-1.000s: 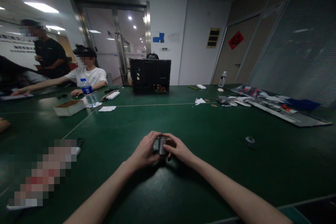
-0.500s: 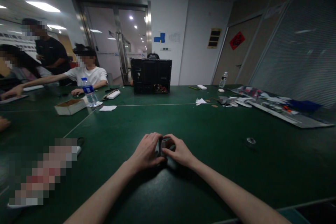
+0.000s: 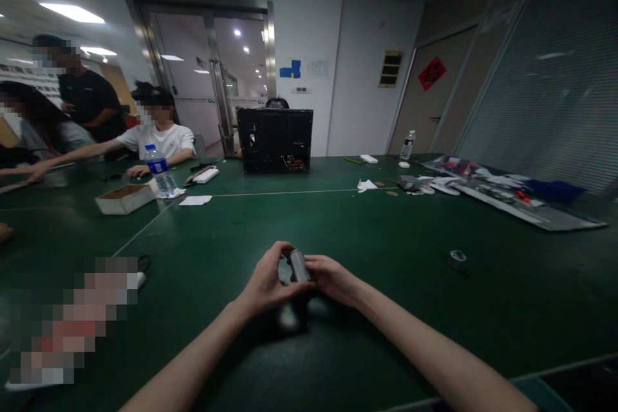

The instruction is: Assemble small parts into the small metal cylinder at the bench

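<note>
A small grey metal cylinder (image 3: pixel 299 265) is held, slightly tilted, just above the green table (image 3: pixel 376 335). My left hand (image 3: pixel 266 277) curls round its left side, fingertips near the top and thumb at the lower end. On the other side, my right hand (image 3: pixel 334 278) is closed against the cylinder, its fingers bent and partly hidden. Off to the right lies a small round thing with a silvery rim (image 3: pixel 458 257), apart from both hands.
A blurred flat item (image 3: pixel 72 328) lies at the left. Farther back are an open box (image 3: pixel 124 201), a water bottle (image 3: pixel 161 170), a black monitor-like case (image 3: pixel 275 140) and a cluttered board (image 3: pixel 521 206) at right. Several people are beyond the table's left side.
The cylinder has turned and lifted slightly, showing more of its side. My right fingers have shifted from around its top to its right side. The view has moved a little.
</note>
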The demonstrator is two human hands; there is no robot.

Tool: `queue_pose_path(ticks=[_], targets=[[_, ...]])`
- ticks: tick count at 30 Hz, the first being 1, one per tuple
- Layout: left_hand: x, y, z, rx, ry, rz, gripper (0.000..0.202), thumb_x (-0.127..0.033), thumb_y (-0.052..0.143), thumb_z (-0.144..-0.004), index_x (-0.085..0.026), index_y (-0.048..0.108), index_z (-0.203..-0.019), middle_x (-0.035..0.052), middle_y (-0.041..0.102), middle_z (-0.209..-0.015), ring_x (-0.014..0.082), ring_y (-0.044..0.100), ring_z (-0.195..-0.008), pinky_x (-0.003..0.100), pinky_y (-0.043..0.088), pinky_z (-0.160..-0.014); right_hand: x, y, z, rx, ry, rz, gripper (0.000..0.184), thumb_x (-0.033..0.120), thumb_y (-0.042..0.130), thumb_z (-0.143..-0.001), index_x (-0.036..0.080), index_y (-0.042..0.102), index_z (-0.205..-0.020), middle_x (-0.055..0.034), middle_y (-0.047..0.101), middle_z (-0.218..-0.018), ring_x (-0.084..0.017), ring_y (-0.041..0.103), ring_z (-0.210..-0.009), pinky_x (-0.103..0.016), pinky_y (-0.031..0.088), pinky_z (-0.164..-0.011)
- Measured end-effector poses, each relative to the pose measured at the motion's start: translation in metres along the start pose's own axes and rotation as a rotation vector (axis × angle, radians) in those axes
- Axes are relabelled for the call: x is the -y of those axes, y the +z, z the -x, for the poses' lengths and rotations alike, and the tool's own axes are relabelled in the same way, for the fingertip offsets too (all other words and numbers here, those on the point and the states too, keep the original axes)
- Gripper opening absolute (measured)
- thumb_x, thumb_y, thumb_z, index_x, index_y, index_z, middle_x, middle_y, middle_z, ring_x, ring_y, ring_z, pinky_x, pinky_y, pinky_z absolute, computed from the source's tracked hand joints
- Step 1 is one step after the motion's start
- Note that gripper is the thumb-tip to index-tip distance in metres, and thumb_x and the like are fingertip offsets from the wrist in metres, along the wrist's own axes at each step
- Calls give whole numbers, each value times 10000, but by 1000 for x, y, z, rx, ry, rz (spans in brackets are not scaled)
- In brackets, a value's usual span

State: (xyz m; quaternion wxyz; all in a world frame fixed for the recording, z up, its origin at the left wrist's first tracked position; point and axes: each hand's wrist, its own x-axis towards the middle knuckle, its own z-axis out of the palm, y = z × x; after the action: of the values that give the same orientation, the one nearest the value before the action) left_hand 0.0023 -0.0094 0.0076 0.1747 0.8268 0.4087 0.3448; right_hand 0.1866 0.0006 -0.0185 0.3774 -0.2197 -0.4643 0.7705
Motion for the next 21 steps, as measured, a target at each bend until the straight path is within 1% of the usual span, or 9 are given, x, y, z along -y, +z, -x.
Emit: queue_pose_path(ticks=[3, 5, 10, 15, 19, 21], targets=[[-1, 1, 1, 16, 0, 38, 567, -461, 713, -687, -196, 431, -1101, 58, 563, -1045, 214, 558, -946, 333, 461, -817, -1, -1, 0, -22, 25, -47, 308, 270, 688, -724, 122, 653, -993, -45, 625, -820, -114, 570, -692, -222, 432, -649], [-1, 1, 1, 37, 0, 42, 559, -454, 708, -693, -191, 436, -1104, 60, 566, -1038, 216, 560, -941, 337, 459, -817, -1, 0, 0, -39, 26, -38, 341, 282, 710, -712, 115, 647, -1002, -41, 610, -809, -111, 561, -677, -219, 434, -629], [0, 2, 1, 61, 7, 57, 540, -447, 707, -688, -182, 457, -1085, 60, 577, -1019, 219, 563, -928, 338, 456, -815, -3, 2, -1, -59, 22, 11, 398, 389, 750, -684, 115, 628, -946, -29, 582, -794, -100, 541, -647, -200, 417, -563], [-2, 1, 0, 96, -54, 85, 512, -405, 705, -689, -184, 469, -1087, 62, 583, -1023, 227, 568, -945, 351, 458, -834, -9, -3, -6, -79, 65, 18, 433, 487, 718, -701, 130, 589, -909, 6, 548, -722, -71, 509, -527, -195, 421, -494], [-1, 1, -2, 149, -115, 158, 462, -390, 683, -718, -184, 475, -1075, 63, 594, -1024, 215, 580, -938, 349, 469, -838, -11, -4, -7, -89, 93, 2, 455, 522, 678, -729, 115, 577, -906, -4, 568, -699, -79, 524, -509, -221, 466, -520], [2, 1, -2, 170, -134, 210, 434, -395, 658, -746, -181, 473, -1073, 65, 598, -1027, 208, 586, -936, 338, 478, -831, -9, -4, -6, -95, 120, -30, 429, 520, 640, -765, 118, 570, -896, -6, 578, -676, -93, 544, -516, -237, 478, -542]])
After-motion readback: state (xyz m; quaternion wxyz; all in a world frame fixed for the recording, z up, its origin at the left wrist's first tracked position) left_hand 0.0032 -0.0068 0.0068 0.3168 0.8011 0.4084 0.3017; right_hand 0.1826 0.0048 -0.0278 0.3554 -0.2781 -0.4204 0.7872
